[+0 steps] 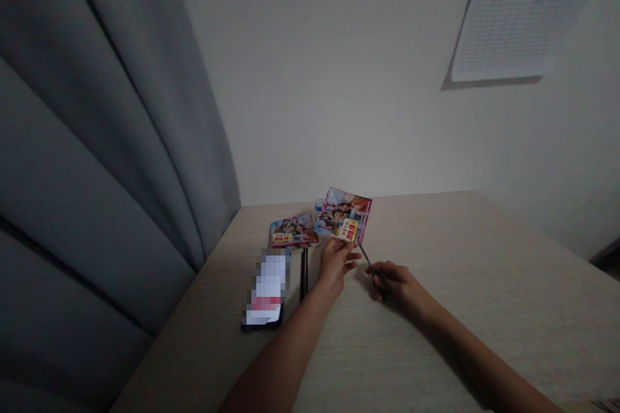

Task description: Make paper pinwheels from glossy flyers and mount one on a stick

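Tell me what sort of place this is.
Likely a desk corner indoors, perhaps a home or dormitory: a pale wood-grain table, a grey curtain hanging at left, and a sheet of paper on the plain wall.

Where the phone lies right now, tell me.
In the head view, the phone lies on the left side of the table, just nearer the viewer than the lying leaflets and left of the thin dark sticks.
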A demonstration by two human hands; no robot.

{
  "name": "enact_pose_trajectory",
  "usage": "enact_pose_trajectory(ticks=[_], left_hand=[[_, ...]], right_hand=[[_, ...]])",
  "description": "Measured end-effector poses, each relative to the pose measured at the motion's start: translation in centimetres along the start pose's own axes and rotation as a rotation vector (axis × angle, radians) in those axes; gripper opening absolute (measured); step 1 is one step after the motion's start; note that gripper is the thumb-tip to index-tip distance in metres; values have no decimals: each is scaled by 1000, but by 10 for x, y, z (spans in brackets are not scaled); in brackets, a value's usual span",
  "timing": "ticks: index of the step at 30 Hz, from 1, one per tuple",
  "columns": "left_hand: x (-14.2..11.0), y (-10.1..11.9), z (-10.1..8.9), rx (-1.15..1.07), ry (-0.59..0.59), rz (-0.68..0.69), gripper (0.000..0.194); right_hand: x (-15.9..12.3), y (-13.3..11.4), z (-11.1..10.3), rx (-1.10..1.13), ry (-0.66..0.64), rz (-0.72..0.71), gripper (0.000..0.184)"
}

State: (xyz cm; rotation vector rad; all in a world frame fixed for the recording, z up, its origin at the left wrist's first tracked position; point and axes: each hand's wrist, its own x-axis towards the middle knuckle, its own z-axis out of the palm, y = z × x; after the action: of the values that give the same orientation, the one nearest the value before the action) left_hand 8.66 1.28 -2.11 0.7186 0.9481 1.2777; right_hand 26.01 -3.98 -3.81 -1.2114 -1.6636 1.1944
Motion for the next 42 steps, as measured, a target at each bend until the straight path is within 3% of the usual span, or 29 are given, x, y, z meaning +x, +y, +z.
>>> enact_pose_trajectory(ticks=[20, 42], left_hand=[[-1, 3, 0, 10, -3, -12, 40], [3, 1, -2, 34, 22, -1, 41]], right_hand=[[-1, -7, 0, 27, -19, 33, 44], [0, 1, 4, 72, 16, 31, 43]])
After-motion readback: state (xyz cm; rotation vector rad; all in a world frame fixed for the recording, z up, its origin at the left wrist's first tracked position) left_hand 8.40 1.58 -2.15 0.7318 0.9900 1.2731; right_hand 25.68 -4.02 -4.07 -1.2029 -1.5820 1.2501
